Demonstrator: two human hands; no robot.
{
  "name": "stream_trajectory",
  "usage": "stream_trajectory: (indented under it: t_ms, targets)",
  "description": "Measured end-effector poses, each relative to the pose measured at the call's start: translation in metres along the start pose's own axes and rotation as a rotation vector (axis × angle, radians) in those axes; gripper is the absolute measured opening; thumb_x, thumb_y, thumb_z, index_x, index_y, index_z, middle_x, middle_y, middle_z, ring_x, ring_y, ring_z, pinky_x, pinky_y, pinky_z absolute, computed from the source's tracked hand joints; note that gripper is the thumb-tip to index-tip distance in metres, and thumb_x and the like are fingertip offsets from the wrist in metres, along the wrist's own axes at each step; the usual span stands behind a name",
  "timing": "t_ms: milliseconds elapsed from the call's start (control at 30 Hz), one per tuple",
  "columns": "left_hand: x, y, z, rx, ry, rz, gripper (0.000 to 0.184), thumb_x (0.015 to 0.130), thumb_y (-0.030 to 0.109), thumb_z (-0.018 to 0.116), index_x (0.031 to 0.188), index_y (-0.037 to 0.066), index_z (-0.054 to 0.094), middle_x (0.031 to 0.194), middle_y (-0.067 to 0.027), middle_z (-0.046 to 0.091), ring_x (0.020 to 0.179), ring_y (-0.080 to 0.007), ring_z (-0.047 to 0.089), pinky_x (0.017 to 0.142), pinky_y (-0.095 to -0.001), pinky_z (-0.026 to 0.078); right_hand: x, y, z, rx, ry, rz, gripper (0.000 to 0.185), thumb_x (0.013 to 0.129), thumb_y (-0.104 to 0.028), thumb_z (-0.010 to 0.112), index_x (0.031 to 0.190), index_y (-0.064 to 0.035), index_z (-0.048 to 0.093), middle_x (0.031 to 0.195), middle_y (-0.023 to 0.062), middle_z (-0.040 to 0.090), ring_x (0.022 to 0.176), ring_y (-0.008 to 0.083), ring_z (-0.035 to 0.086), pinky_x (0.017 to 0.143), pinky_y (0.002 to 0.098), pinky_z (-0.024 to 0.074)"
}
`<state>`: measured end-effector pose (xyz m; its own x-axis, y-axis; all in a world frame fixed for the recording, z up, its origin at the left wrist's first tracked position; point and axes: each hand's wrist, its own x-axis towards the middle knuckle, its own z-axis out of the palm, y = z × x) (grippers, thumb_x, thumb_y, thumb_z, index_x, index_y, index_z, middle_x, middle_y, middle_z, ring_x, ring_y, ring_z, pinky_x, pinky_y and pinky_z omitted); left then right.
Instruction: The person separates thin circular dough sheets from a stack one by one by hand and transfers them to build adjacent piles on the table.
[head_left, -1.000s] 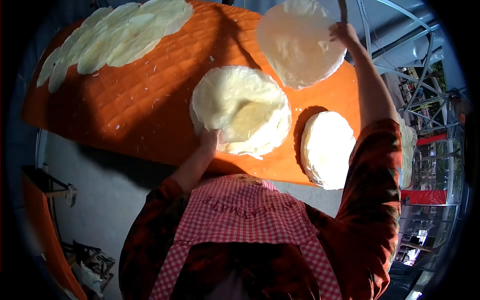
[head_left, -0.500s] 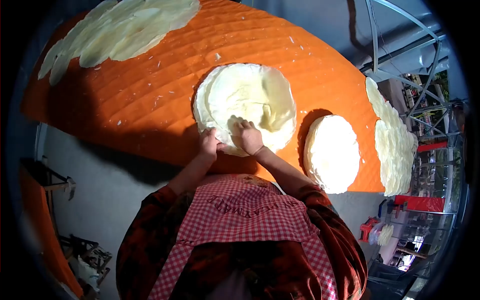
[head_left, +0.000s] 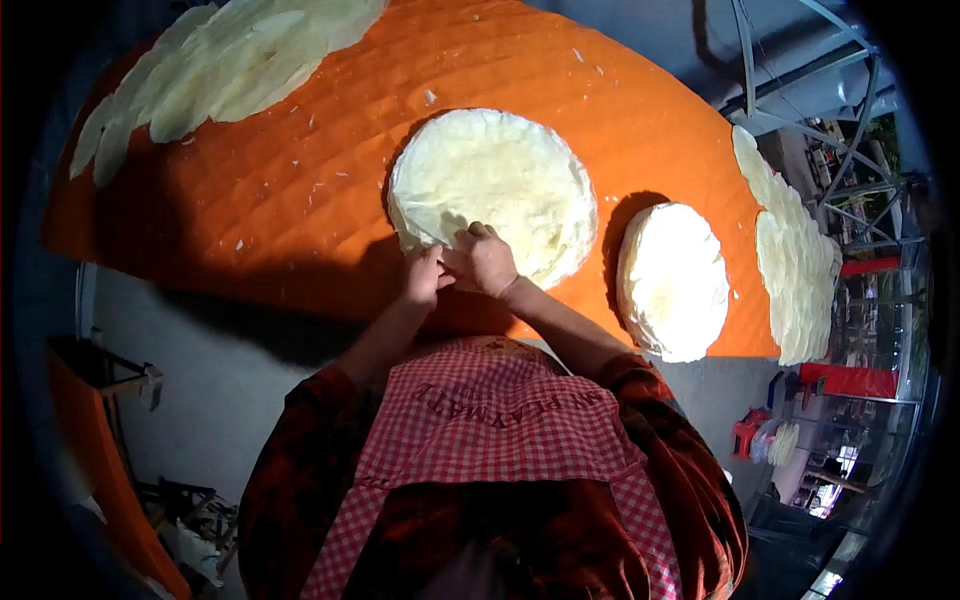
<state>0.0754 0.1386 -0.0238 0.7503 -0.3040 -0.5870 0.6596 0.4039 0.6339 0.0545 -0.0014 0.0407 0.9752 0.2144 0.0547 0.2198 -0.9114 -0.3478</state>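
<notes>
A stack of thin, pale round sheets [head_left: 500, 180], like rice paper or flatbread, lies on an orange quilted cloth in front of me. Its top sheet is spread nearly flat, with a ragged rim. At the near left edge of the stack, my left hand [head_left: 427, 275] is closed, thumb and fingers pinching the sheet's edge. Close beside it, my right hand [head_left: 490, 264] has its fingers curled at the same near edge, gripping the sheet. The fingertips of both hands are partly hidden.
To the right stands a second, brightly lit stack [head_left: 672, 282] of round sheets. Overlapping sheets lie at the far left [head_left: 240, 65] and along the right edge [head_left: 790, 265] of the orange cloth [head_left: 300, 190]. Metal framing [head_left: 860, 120] rises beyond at upper right; a red stool [head_left: 750, 432] is on the floor.
The wrinkled, partly folded top sheet now lies flatter across the stack. Both hands stay at the near edge, slightly closer together. The whole view has shifted a little.
</notes>
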Motion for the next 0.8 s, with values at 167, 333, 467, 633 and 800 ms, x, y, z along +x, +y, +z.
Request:
stream_trajectory:
  t_ms: [167, 333, 467, 633, 800]
  targets:
    - [0.000, 0.003, 0.003, -0.081, -0.072, 0.028, 0.026, 0.091, 0.020, 0.051, 0.110, 0.004, 0.048, 0.098, -0.0101, 0.058, 0.082, -0.0241, 0.062, 0.062, -0.0361, 0.056, -0.030, 0.019, 0.010, -0.070, 0.256, -0.123, 0.047, 0.072, -0.021, 0.066, 0.114, -0.0044, 0.054, 0.107, 0.0159, 0.058, 0.097, 0.0351, 0.054, 0.077, 0.0397, 0.0498]
    - [-0.005, 0.006, 0.003, -0.059, -0.060, 0.012, 0.031, 0.093, 0.021, 0.050, 0.113, -0.001, 0.045, 0.105, -0.0162, 0.055, 0.087, -0.0303, 0.062, 0.069, -0.0409, 0.058, -0.031, 0.035, -0.020, 0.077, -0.005, 0.128, 0.048, 0.079, -0.013, 0.058, 0.125, -0.0029, 0.050, 0.128, 0.0145, 0.050, 0.112, 0.0339, 0.049, 0.093, 0.0428, 0.0421]
    - [0.004, 0.010, 0.006, -0.086, -0.160, -0.003, 0.029, 0.092, 0.020, 0.046, 0.108, -0.004, 0.050, 0.102, -0.0161, 0.059, 0.091, -0.0290, 0.062, 0.077, -0.0420, 0.057, -0.037, 0.011, -0.002, -0.053, 0.111, -0.043, 0.055, 0.082, -0.031, 0.058, 0.127, -0.0030, 0.047, 0.130, 0.0157, 0.049, 0.121, 0.0329, 0.044, 0.097, 0.0510, 0.0335]
    - [-0.025, 0.062, 0.032, -0.032, -0.301, 0.001, 0.029, 0.092, 0.023, 0.049, 0.104, -0.004, 0.051, 0.106, -0.0166, 0.058, 0.097, -0.0292, 0.060, 0.087, -0.0396, 0.053, -0.012, 0.065, -0.003, 0.056, 0.004, 0.172, 0.042, 0.080, -0.028, 0.058, 0.116, -0.0056, 0.059, 0.097, 0.0236, 0.063, 0.087, 0.0375, 0.062, 0.071, 0.0453, 0.0495]
    - [-0.022, 0.080, -0.008, -0.129, 0.166, 0.226, 0.024, 0.086, 0.018, 0.057, 0.101, 0.000, 0.050, 0.104, -0.0146, 0.057, 0.093, -0.0255, 0.060, 0.084, -0.0378, 0.054, 0.056, 0.071, -0.170, -0.124, 0.373, 0.049, 0.018, 0.078, -0.012, 0.051, 0.085, -0.0111, 0.068, 0.076, 0.0188, 0.063, 0.070, 0.0378, 0.061, 0.061, 0.0480, 0.0479]
